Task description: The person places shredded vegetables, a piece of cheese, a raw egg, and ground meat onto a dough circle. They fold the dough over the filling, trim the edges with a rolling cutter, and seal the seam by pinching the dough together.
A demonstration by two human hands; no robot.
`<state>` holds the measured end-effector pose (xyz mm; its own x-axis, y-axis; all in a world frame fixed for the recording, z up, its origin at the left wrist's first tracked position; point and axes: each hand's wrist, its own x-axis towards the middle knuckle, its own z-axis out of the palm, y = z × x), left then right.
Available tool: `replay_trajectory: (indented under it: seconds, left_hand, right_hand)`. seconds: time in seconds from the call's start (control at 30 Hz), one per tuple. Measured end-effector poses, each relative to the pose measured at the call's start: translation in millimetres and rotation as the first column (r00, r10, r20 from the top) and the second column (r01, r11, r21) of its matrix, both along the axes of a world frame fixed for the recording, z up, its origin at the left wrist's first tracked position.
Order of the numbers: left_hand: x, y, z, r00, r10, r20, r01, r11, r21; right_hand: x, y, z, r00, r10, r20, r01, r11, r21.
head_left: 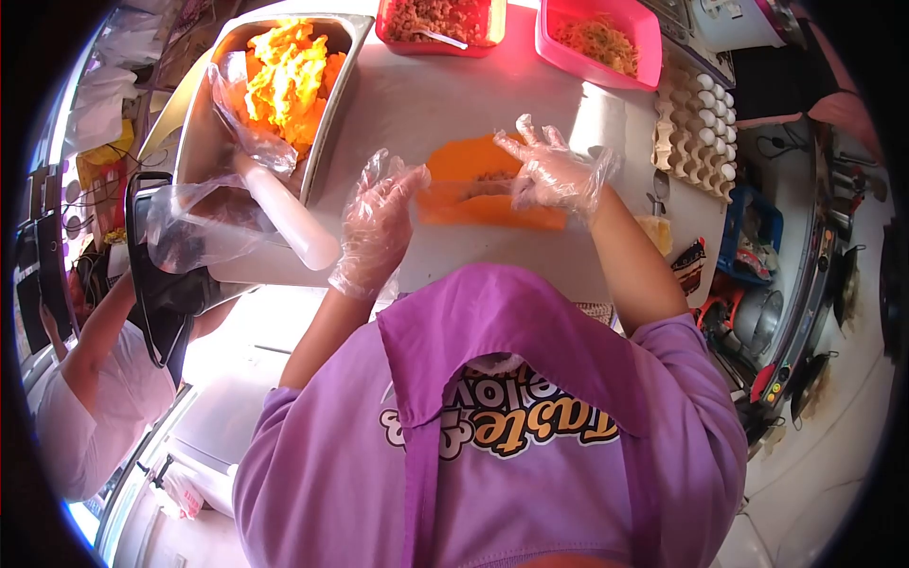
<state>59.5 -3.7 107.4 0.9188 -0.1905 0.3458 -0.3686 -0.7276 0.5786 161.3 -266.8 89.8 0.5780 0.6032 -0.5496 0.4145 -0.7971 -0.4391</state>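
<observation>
A flat piece of orange dough (450,156) lies on the grey-white tabletop (454,260), with a line of minced filling (492,182) on it. Clear plastic film (445,196) stretches across the lower part of the dough between my hands. My left hand (377,222), in a clear plastic glove, pinches the film at the dough's left edge. My right hand (563,172), gloved too, is at the dough's right side; its thumb and a finger hold the film's other end while other fingers are raised.
A metal tray (355,57) of orange dough (294,90) stands at upper left, a white roller (298,222) beside it. Pink containers (644,71) with minced (440,19) and shredded filling (597,43) are at the back. Egg cartons (677,123) lie right. Another person (104,407) is at left.
</observation>
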Motion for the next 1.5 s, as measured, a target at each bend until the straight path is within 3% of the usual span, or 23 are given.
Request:
replay_trajectory:
  seconds: [0.07,0.1,0.17,0.2,0.27,0.33,0.43,0.53,0.73,0.8,0.83,0.93,1.07,1.13,1.17,1.23,1.27,1.37,1.43,1.5]
  left_hand:
    - [0,-6,-5,0.981,0.061,0.182,-0.071,0.996,0.051]
    - [-3,-9,-4,0.982,0.059,0.182,-0.069,0.996,0.050]
    - [-14,-16,0,0.968,-0.039,0.247,0.001,0.988,0.153]
    - [-17,-17,-5,0.968,-0.041,0.246,0.003,0.988,0.154]
    - [-23,-22,-14,0.927,-0.284,0.245,0.271,0.959,0.086]
    - [-26,-26,-21,0.920,-0.333,0.206,0.321,0.943,0.093]
    - [-25,-31,-36,0.868,-0.496,0.030,0.496,0.868,-0.020]
    - [-15,-50,-45,0.883,-0.469,-0.011,0.466,0.875,0.129]
    - [0,-72,-69,0.926,-0.361,-0.106,0.375,0.909,0.180]
    - [9,-75,-65,0.928,-0.353,-0.121,0.371,0.902,0.218]
    - [13,-76,-63,0.930,-0.341,-0.136,0.366,0.894,0.257]
    - [24,-81,-59,0.939,-0.302,-0.161,0.338,0.892,0.299]
    - [38,-85,-63,0.931,-0.292,-0.218,0.352,0.875,0.333]
    - [45,-86,-67,0.926,-0.273,-0.260,0.353,0.871,0.342]
    - [48,-87,-68,0.926,-0.273,-0.261,0.353,0.871,0.342]
    - [56,-88,-68,0.901,-0.270,-0.339,0.379,0.870,0.314]
    - [60,-88,-67,0.901,-0.270,-0.341,0.380,0.870,0.314]
    - [65,-89,-67,0.849,-0.262,-0.460,0.407,0.878,0.251]
    - [65,-88,-69,0.861,-0.267,-0.432,0.397,0.885,0.243]
    - [66,-88,-69,0.858,-0.269,-0.437,0.402,0.881,0.248]
  right_hand:
    - [-3,0,3,0.996,-0.083,0.024,0.083,0.997,0.003]
    - [-5,0,4,0.996,-0.085,0.024,0.085,0.996,0.002]
    - [-6,1,7,0.986,-0.155,0.057,0.150,0.985,0.088]
    - [-4,1,10,0.986,-0.157,0.057,0.152,0.984,0.088]
    - [1,7,26,0.999,-0.047,-0.015,0.047,0.999,-0.004]
    - [1,3,21,0.998,-0.056,0.027,0.056,0.998,0.001]
    - [8,3,19,0.995,-0.077,0.056,0.075,0.997,0.035]
    - [15,5,22,0.995,-0.070,0.073,0.066,0.996,0.058]
    - [32,14,20,0.998,-0.041,0.039,0.042,0.998,-0.039]
    - [35,11,-10,0.961,-0.203,0.188,0.191,0.978,0.081]
    - [35,19,16,0.980,-0.154,0.123,0.151,0.988,0.033]
    - [41,18,-2,0.957,-0.162,0.242,0.170,0.985,-0.011]
    - [44,17,-6,0.965,-0.158,0.210,0.156,0.987,0.026]
    - [47,17,-29,0.878,-0.259,0.403,0.261,0.964,0.051]
    - [50,15,-35,0.878,-0.260,0.402,0.262,0.964,0.052]
    - [56,8,-47,0.908,-0.014,0.418,0.088,0.983,-0.160]
    - [54,6,-54,0.909,-0.014,0.417,0.089,0.983,-0.159]
    - [47,2,-68,0.849,-0.096,0.519,0.168,0.981,-0.094]
    - [37,-2,-69,0.568,-0.446,0.692,0.260,0.895,0.364]
    - [31,-3,-43,0.571,-0.509,0.644,0.243,0.854,0.460]
